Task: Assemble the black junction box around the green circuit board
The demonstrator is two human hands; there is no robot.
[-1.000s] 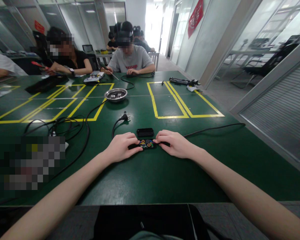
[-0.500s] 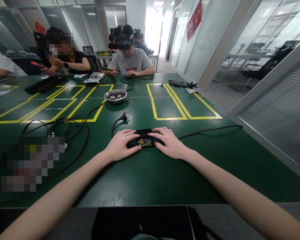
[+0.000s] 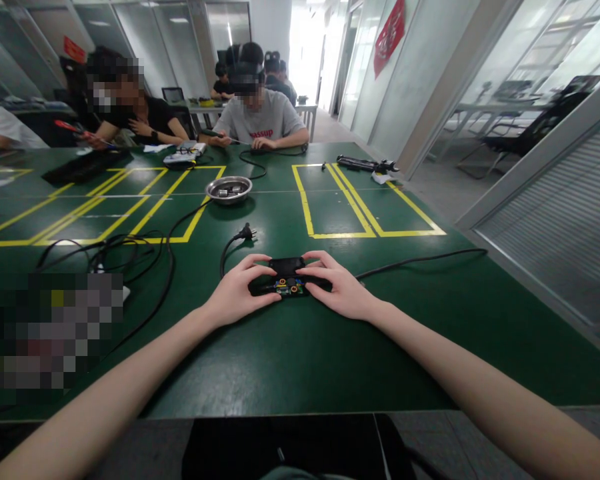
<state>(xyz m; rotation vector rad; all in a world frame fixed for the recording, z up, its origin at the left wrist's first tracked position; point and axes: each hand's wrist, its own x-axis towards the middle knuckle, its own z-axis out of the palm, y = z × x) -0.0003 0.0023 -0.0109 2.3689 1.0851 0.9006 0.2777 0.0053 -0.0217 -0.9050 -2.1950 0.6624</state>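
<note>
An opened black power adapter [image 3: 291, 287] lies on the green table in front of me, its circuit board with copper coils showing. Its black cover [image 3: 287, 267] stands tilted at the far side of the board. My left hand [image 3: 240, 288] curls round the left end, fingers at the cover and thumb at the near edge. From the right, my right hand [image 3: 337, 287] grips the other end, fingertips on the cover and thumb by the board. Fingers partly hide both ends. A black cord with a plug [image 3: 247, 232] lies beyond my left hand; another black cable [image 3: 420, 261] runs right.
A metal bowl [image 3: 229, 190] with small metal parts stands farther back. Coiled black cables [image 3: 105, 252] lie at left, near a blurred-out object. Yellow tape marks the table [image 3: 300, 360]. Across it a person in a grey shirt [image 3: 263, 123] works with a screwdriver; others sit at left.
The black cover has tilted, so more of its flat face shows between my fingers. Both hands keep nearly the same place. The person at left has lowered a hand from the head.
</note>
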